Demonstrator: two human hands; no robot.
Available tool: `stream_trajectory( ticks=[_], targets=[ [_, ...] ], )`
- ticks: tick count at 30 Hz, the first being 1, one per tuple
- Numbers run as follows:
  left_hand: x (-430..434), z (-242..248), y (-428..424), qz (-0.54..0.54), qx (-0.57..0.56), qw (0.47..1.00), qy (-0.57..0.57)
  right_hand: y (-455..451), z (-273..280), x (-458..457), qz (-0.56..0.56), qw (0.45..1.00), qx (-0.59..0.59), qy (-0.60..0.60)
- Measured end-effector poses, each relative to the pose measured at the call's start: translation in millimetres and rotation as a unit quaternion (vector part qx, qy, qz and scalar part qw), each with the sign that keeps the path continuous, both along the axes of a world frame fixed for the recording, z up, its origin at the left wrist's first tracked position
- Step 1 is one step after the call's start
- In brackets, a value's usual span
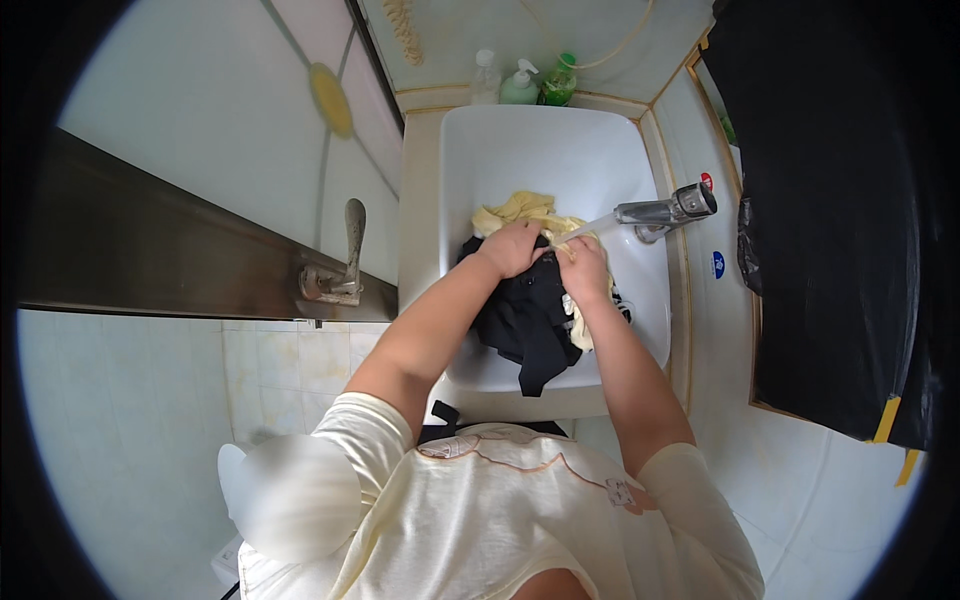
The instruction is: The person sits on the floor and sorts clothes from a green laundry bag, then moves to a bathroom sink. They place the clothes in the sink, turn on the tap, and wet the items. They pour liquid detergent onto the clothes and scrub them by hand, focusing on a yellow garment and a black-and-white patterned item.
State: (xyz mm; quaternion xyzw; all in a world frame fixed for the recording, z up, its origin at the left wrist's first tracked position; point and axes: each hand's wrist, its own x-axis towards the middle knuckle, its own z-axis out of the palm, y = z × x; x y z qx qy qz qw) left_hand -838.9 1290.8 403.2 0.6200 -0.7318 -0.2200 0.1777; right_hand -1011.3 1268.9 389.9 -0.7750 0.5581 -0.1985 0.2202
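Observation:
A black garment [517, 315] and a pale yellow garment [517, 208] lie bunched together in a white rectangular washbasin [551, 142]. My left hand [512, 249] pinches a dark fold of the black cloth, its fingertips resting against the yellow one. My right hand [583, 268] grips the yellow fabric close beside it. From a chrome faucet [656, 210] on the right, a stream of water [589, 227] runs down between both hands. One black strip of cloth hangs over the basin's near rim. The fingertips are partly hidden in the fabric.
Behind the basin stand a clear bottle [486, 79], a green pump bottle [520, 86] and a green-labelled bottle [559, 81]. A door with a metal lever handle [354, 247] is at left. Black plastic sheeting [825, 225] covers a framed panel on the right wall.

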Motion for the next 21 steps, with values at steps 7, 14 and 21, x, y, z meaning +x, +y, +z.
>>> stream_trajectory(
  ticks=[7,14,21],
  targets=[
    [29,67,-10,-0.130,-0.292,0.943,-0.092,40,54,-4,-0.030,0.971,-0.061,-0.230],
    [17,48,41,0.047,0.017,0.988,-0.146,48,35,4,-0.003,0.997,0.004,-0.080],
    [-7,3,49,0.004,0.159,0.972,-0.171,36,-45,48,-0.017,0.993,0.052,0.104]
  ],
)
